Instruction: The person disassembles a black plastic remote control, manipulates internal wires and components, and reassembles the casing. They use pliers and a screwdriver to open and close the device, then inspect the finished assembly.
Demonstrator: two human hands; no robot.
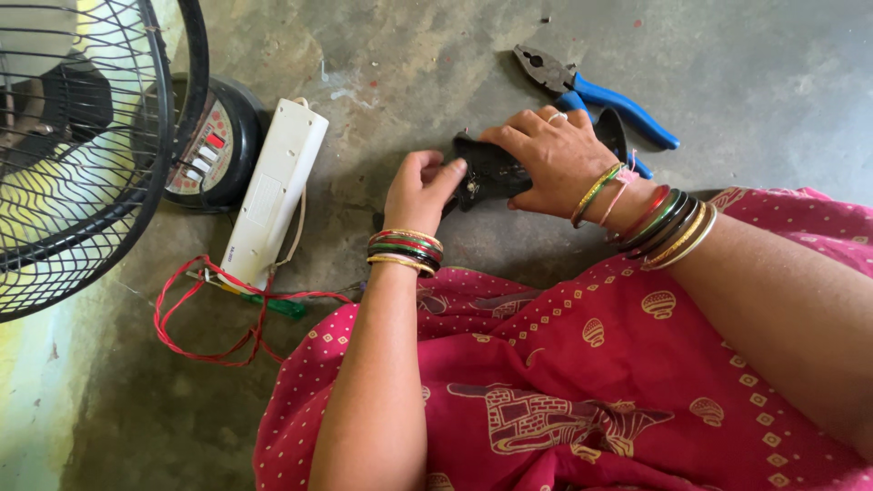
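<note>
Both my hands meet on a small black plastic device [491, 173] lying on the grey concrete floor [746, 64]. My right hand [555, 159] covers its right side from above, fingers curled over it, a ring on one finger. My left hand [420, 189] grips its left end, thumb pressed against it. Coloured bangles ring both wrists. Much of the black device is hidden under my right hand.
Blue-handled pliers [591, 91] lie just beyond my right hand. A white power strip [273, 191] lies to the left, with red wire [218, 309] and a green-handled screwdriver [273, 303] below it. A black fan with grille [82, 155] and control base [214, 141] stands far left. Pink patterned cloth [582, 382] covers my lap.
</note>
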